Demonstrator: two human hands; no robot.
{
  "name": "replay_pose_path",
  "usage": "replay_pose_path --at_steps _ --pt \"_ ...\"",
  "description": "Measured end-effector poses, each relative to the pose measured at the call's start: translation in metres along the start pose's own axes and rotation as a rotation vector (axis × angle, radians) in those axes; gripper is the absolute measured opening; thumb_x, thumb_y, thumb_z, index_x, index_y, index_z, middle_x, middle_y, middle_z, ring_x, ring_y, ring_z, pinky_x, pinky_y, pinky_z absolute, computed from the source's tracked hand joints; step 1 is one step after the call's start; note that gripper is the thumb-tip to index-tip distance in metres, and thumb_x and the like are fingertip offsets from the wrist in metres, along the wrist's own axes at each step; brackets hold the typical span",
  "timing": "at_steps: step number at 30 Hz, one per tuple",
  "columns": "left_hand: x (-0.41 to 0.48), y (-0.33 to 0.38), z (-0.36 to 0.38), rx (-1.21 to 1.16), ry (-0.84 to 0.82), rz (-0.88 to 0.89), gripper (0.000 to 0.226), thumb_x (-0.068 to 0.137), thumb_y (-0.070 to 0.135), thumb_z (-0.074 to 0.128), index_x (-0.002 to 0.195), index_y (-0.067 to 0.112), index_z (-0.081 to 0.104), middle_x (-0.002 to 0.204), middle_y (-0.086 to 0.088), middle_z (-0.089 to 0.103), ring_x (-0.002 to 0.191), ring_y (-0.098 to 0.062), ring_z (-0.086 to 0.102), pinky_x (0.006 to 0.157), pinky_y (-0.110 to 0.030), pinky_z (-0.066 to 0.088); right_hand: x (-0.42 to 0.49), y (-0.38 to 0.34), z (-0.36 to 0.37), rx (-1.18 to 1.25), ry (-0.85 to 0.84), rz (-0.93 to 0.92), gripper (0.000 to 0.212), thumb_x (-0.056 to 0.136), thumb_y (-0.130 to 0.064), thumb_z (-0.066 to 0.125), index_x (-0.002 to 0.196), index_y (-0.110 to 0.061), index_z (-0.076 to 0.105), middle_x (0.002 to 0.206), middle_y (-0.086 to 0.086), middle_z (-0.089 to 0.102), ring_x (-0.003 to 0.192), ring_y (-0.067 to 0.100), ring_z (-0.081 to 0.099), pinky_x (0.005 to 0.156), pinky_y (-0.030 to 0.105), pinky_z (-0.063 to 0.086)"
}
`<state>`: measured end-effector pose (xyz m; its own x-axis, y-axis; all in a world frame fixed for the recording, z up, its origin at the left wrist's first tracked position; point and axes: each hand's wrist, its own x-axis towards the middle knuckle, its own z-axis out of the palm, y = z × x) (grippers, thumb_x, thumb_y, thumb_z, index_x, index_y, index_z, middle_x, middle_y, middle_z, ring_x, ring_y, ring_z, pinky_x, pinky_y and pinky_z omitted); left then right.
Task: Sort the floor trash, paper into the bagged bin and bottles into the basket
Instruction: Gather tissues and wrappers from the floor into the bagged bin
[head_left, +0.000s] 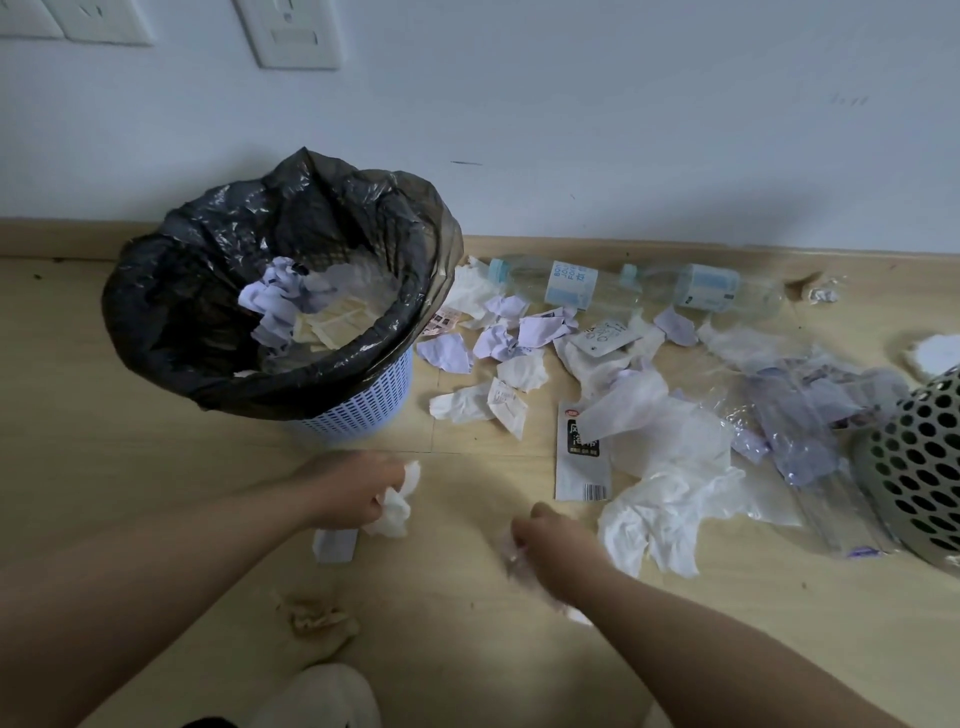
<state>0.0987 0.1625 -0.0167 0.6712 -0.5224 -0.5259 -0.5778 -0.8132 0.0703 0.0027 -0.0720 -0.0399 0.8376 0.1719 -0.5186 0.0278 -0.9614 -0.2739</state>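
pale colours on a tan wood floor (104, 467)
black glossy bag (171, 312) over a blue slotted bin (363, 400); grey-green basket (919, 457) dotted with round holes; clear bottles (566, 283) with pale blue caps and labels; scraps (540, 330) white and lilac; a white tissue (397, 506); white packet (582, 452) with a black panel and barcode; one brown wad (317, 621); white wall (623, 130).

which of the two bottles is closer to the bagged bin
The left bottle, its cap toward the bagged bin; the other bottle lies beyond it, farther right.
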Motion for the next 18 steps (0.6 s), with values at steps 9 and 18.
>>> replay_pose_path --at_steps 9,18 --pt "-0.04 -0.022 0.046 -0.176 -0.26 -0.142 0.052 0.08 0.058 0.049 0.12 0.026 0.046 0.13 0.002 0.042 0.115 -0.02 0.045 0.09 -0.032 0.043 0.004 0.017 -0.003 0.214 0.105 0.178 0.021 0.092 -0.011 0.04 0.104 -0.014 0.057 0.108 0.005 0.054 0.094 0.023 0.056 0.08 0.033 0.049" --pt "-0.022 0.009 0.04 -0.451 -0.208 -0.135 0.027 0.079 0.029 0.057 0.106 0.026 0.058 0.104 0.004 0.06 0.092 -0.017 0.058 0.068 -0.026 0.042 0.004 -0.022 0.012 0.235 -0.045 0.01 0.026 0.09 -0.013 0.043 0.109 -0.018 0.06 0.116 0.006 0.056 0.104 0.024 0.055 0.082 0.029 0.043"
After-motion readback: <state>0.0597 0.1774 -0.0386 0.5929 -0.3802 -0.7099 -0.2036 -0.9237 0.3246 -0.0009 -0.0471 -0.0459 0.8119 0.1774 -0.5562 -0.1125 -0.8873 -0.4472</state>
